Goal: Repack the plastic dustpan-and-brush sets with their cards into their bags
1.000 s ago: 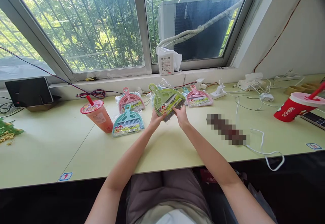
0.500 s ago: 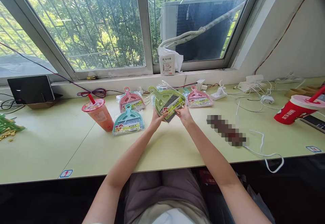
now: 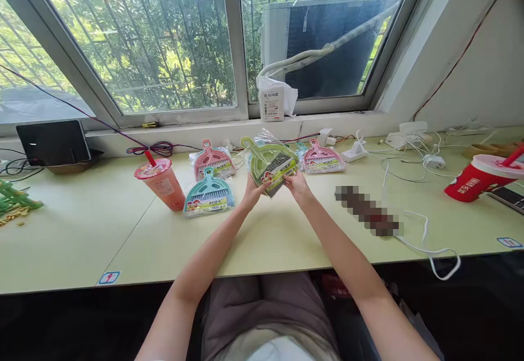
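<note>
The green dustpan-and-brush set (image 3: pixel 270 162) is held tilted above the table (image 3: pixel 282 241), fingers of the left hand (image 3: pixel 254 191) and right hand (image 3: pixel 298 185) closed on its lower edges. Blue dustpan-and-brush set (image 3: pixel 209 194) lies nearby, left.

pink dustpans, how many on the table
2. One pink dustpan is behind the blue dustpan; the other pink dustpan is right of the held green dustpan, which could hide more.
</note>
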{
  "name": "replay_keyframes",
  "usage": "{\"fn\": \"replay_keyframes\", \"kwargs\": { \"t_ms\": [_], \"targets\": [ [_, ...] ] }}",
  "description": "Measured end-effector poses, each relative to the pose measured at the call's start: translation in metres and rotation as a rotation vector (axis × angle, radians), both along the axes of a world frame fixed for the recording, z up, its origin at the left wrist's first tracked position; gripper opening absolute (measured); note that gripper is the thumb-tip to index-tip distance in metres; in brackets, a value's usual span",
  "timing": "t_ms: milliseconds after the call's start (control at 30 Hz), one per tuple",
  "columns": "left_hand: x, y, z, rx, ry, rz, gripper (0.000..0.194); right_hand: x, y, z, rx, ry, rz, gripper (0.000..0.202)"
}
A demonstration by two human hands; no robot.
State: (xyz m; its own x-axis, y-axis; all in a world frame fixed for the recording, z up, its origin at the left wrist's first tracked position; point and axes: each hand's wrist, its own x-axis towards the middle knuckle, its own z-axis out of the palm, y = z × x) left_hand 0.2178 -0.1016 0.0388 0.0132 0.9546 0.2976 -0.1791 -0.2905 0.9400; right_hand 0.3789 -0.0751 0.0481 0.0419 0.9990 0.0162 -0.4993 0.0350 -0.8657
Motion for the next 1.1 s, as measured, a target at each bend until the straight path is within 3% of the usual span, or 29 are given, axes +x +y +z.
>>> {"fn": "replay_keyframes", "kwargs": {
  "t_ms": [133,233,367,500,567,667,733,833,933,1100],
  "targets": [
    [0.001,-0.005,0.004,-0.061,0.008,-0.011,0.08,0.002,-0.002,0.006,-0.014,-0.003,0.036,0.053],
    [0.001,-0.005,0.006,-0.004,0.008,-0.004,0.079,0.002,-0.003,0.007,-0.02,-0.005,0.028,0.054],
    [0.001,-0.004,0.007,0.082,0.025,0.044,0.077,-0.001,-0.002,0.004,0.005,-0.004,0.004,0.057],
    [0.01,-0.013,0.005,0.053,0.015,0.071,0.079,-0.005,-0.001,-0.002,0.06,-0.01,-0.057,0.057],
    [0.019,-0.021,0.001,-0.025,0.028,-0.019,0.079,-0.005,0.0,-0.005,0.082,-0.022,-0.118,0.057],
    [0.029,-0.029,-0.004,-0.16,0.105,-0.279,0.075,-0.001,0.003,-0.006,0.084,-0.019,-0.192,0.055],
    [0.029,-0.029,-0.005,-0.196,0.123,-0.343,0.067,0.002,0.005,-0.004,0.078,0.004,-0.204,0.055],
    [0.023,-0.022,-0.001,-0.204,0.046,-0.196,0.054,0.003,0.005,-0.001,0.07,0.054,-0.186,0.055],
    [0.014,-0.014,0.002,-0.172,-0.029,-0.071,0.055,0.0,0.002,0.0,0.068,0.051,-0.148,0.054],
    [0.012,-0.013,0.001,-0.11,-0.068,-0.136,0.075,-0.003,-0.001,0.0,0.063,0.016,-0.083,0.052]
  ]
}}
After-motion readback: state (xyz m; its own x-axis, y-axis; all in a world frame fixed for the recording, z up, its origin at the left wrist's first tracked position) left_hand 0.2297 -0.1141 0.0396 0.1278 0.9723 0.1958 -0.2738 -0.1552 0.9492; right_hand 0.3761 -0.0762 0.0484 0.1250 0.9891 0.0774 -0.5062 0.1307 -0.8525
